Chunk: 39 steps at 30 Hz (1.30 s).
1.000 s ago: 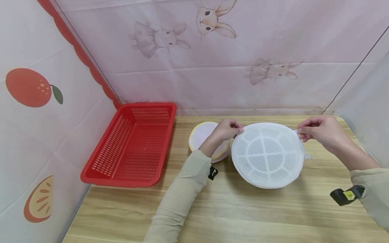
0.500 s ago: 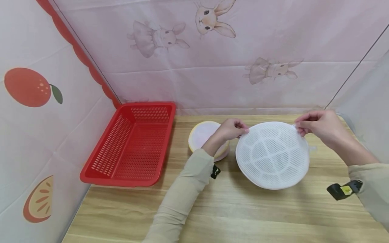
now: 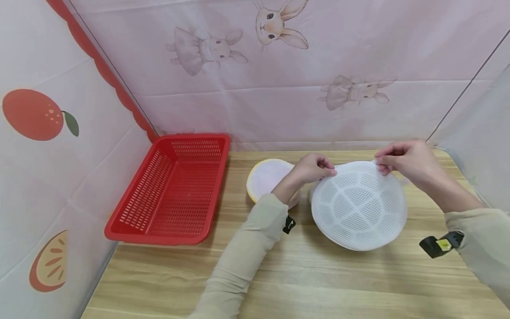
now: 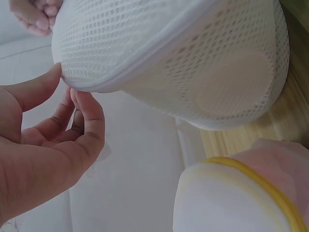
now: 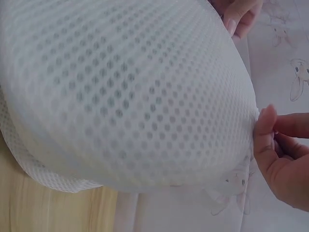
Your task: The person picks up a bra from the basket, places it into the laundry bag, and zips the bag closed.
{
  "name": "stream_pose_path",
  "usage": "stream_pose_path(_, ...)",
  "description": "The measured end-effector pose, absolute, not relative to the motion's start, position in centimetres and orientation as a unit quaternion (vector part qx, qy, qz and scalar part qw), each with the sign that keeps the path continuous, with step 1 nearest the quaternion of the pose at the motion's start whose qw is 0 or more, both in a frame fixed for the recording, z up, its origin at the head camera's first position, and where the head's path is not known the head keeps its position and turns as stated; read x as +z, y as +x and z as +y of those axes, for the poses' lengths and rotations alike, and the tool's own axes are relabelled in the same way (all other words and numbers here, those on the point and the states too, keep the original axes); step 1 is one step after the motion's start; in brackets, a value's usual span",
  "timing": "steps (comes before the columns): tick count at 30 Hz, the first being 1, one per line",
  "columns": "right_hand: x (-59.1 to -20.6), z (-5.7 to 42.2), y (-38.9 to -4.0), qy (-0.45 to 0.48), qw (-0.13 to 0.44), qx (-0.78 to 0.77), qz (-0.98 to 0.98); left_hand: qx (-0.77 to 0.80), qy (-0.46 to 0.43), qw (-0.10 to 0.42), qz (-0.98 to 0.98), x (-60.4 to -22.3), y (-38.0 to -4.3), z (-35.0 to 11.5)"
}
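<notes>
Two hands hold one white mesh bag point(image 3: 358, 206) tilted above the wooden surface point(image 3: 303, 274). Red basket point(image 3: 175, 188) far left; yellow-rimmed pouch point(image 3: 268, 177) just beside the bag. Left hand point(image 3: 312, 168) pinches the bag's upper left rim; right hand point(image 3: 402, 161) pinches its upper right rim.
</notes>
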State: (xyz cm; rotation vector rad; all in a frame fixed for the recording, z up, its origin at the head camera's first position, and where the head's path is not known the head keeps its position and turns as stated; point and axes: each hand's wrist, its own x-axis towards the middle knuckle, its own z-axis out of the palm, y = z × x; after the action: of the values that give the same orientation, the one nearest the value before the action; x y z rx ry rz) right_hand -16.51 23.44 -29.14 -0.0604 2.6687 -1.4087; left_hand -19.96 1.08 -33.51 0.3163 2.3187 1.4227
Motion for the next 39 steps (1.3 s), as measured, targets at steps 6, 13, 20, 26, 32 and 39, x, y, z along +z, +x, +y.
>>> stream_pose_path(6,-29.0,23.2,-16.6,-0.021,0.065,-0.466,0.882,0.494,0.112,0.197,0.839,-33.4,-19.8,1.4)
stream_pose_path(13,-29.2,23.6,-16.7,-0.029,0.068,-0.465,0.882,0.508,0.091,0.187,0.836,-33.4,-19.6,1.5)
stream_pose_path(20,-29.8,24.4,-16.8,-0.027,0.073,-0.480,0.874,0.519,0.052,0.183,0.833,-33.6,-19.6,1.5)
stream_pose_path(26,-30.5,25.8,-16.5,-0.015,0.078,-0.479,0.874,0.530,0.031,0.175,0.829,-34.0,-19.8,0.8)
stream_pose_path(32,-30.9,26.4,-16.4,-0.015,0.080,-0.470,0.879,0.539,0.042,0.182,0.821,-34.3,-20.0,0.4)
stream_pose_path(39,-30.5,26.0,-16.4,-0.016,0.075,-0.466,0.882,0.518,0.062,0.186,0.832,-34.1,-20.0,0.3)
